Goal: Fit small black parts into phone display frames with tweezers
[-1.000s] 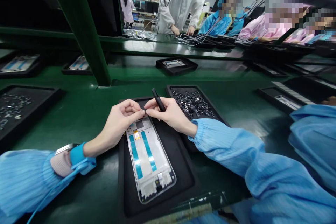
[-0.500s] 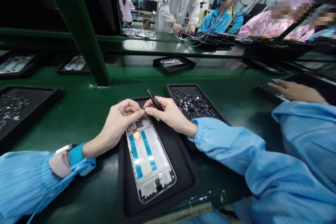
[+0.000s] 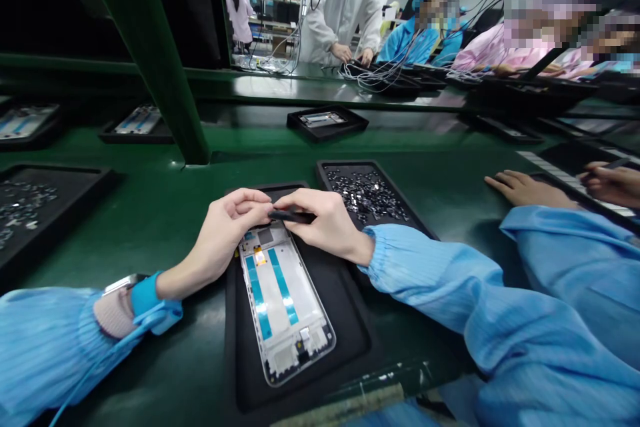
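Note:
A phone frame [image 3: 280, 293] with two blue strips lies face up, tilted, in a black tray [image 3: 350, 347]. My left hand [image 3: 225, 230] is over its far end, thumb and fingertips pinched together; whatever they hold is too small to make out. Just to the right, my right hand [image 3: 325, 223] grips a slim black pen-like tool [image 3: 295, 217] that lies almost level. One end of the tool meets the left fingertips. Both hands hide the top edge of the frame.
Right of the hands, a black tray [image 3: 325, 170] holds many small shiny parts; another parts tray [image 3: 95, 177] sits left. A tray with a phone frame [image 3: 323, 120] is farther back. A green post [image 3: 195, 140] rises at left. A co-worker's hand [image 3: 530, 188] rests at right.
My right hand has turned the black tool from steeply upright to nearly level, its end now at the left fingertips. My left hand stays nearly still. The co-worker's hand has shifted left and lower.

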Motion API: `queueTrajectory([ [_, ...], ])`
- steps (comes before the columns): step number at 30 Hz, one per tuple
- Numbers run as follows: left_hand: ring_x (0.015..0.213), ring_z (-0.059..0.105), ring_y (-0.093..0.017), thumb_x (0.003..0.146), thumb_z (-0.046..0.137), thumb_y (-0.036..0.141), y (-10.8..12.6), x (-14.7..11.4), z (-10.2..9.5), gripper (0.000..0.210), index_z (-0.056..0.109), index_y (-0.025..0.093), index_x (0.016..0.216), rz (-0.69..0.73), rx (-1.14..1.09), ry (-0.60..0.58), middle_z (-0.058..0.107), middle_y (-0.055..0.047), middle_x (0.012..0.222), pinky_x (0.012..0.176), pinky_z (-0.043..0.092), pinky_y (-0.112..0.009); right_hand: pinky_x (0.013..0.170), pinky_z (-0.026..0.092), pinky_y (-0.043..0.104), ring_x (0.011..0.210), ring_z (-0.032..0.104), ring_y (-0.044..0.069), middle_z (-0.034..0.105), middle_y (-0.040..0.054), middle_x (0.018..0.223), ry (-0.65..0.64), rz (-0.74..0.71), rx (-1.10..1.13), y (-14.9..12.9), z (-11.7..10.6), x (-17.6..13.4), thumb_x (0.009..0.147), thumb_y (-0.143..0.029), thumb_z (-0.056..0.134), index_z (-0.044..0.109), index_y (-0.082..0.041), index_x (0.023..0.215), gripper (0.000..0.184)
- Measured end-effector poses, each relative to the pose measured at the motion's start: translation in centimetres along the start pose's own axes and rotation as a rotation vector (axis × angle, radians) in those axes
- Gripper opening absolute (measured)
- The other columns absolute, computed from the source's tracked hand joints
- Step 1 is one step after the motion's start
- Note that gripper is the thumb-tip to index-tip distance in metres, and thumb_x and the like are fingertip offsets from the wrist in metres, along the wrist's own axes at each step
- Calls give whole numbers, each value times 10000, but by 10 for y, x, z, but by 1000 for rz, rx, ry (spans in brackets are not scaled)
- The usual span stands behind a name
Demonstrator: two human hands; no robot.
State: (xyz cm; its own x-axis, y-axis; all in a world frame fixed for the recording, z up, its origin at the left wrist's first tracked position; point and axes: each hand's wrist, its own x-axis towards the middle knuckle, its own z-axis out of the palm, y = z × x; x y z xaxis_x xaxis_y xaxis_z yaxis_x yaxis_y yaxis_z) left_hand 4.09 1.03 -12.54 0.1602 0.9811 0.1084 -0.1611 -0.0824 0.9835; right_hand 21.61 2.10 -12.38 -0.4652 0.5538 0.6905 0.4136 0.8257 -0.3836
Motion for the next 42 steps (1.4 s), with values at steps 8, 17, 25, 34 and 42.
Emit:
queueTrajectory([
  [8,764,629,-132,770,673,380,-1,-6,-1,260,626,157,896,173,177,-31,671,-19,808,724,506,-223,459,336,159,478,438,27,570,-13,619,-4,496,468,-3,-3,8,741,-281,650,652,-94,789,194],
  [17,666,603,-133,783,626,288,5,-6,-5,129,637,160,773,367,546,-67,647,-8,728,612,472,-220,453,362,151,461,466,28,593,-9,636,-84,507,441,-11,-8,10,743,-255,641,662,-92,820,182],
  [25,682,606,-150,812,585,283,4,-4,-12,164,659,141,844,505,666,-142,671,-36,781,620,478,-251,608,386,153,640,551,57,650,9,720,-154,66,-27,-24,-23,19,756,-104,591,681,-92,794,98],
  [34,851,597,-189,841,543,378,8,-9,-54,235,627,212,986,413,868,7,667,-27,961,737,465,-285,683,373,178,730,553,77,648,40,838,-266,42,-58,-5,-6,36,840,-176,569,655,-83,887,135],
  [42,983,534,-222,853,504,334,-6,-19,-67,190,642,217,912,538,1034,-57,628,-52,1003,852,442,-353,681,379,181,714,527,74,618,32,807,-376,61,34,3,22,34,814,-156,598,639,-93,830,77],
])
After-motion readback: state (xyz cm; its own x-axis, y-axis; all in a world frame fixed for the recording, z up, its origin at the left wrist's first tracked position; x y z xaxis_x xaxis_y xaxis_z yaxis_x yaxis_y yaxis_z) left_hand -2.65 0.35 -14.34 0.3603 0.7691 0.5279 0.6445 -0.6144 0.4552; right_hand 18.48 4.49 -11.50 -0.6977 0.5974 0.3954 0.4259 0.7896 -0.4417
